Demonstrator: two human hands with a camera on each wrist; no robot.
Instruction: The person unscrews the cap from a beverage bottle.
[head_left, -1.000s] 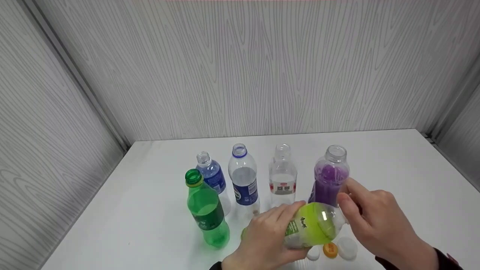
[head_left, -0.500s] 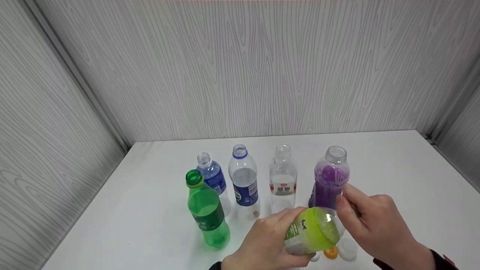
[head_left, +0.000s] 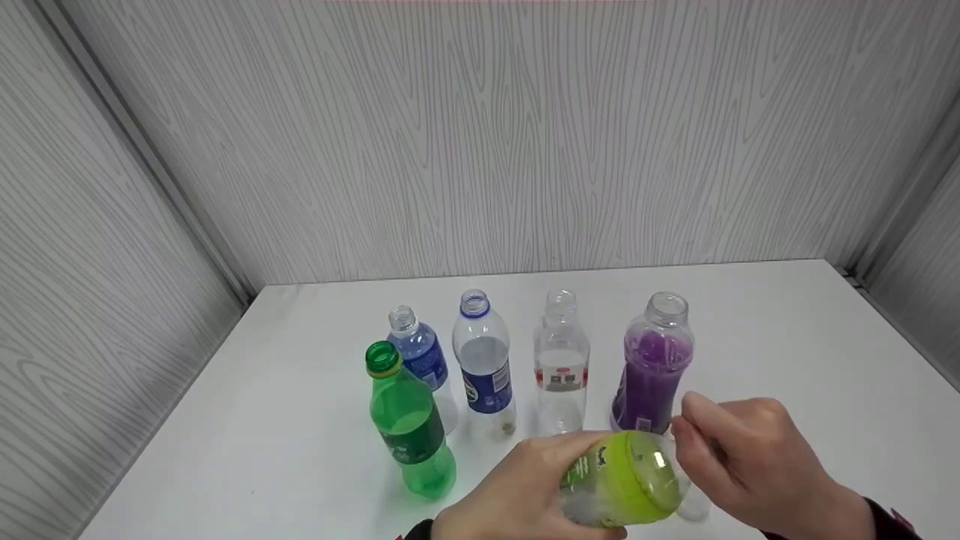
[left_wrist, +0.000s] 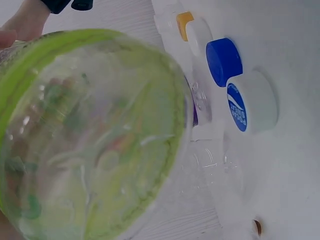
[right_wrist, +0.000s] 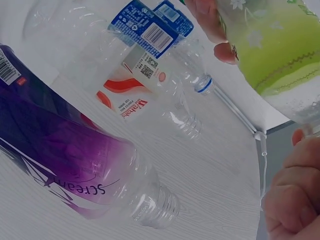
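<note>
My left hand (head_left: 517,487) grips a clear plastic bottle with a lime-green label (head_left: 622,476), tilted on its side in the head view. The bottle (left_wrist: 95,145) fills much of the left wrist view with its rounded clear end. My right hand (head_left: 757,457) has its fingers curled at the bottle's right end, pinching there. Those fingers hide the neck and whatever is on it. In the right wrist view the curled right hand (right_wrist: 295,185) sits below the bottle's clear shoulder, and left-hand fingers (right_wrist: 212,22) wrap its label.
Uncapped bottles stand on the white table (head_left: 300,420): a green one (head_left: 412,420), two with blue labels (head_left: 424,352) (head_left: 484,360), a clear one (head_left: 562,367) and a purple one (head_left: 652,367). Loose caps lie nearby: orange (left_wrist: 184,25), blue (left_wrist: 224,61) and white (left_wrist: 252,102).
Both hands and the lime-labelled bottle have moved lower in the head view, and the bottle has tipped its clear end downward. It now covers the orange cap. The standing bottles stay put.
</note>
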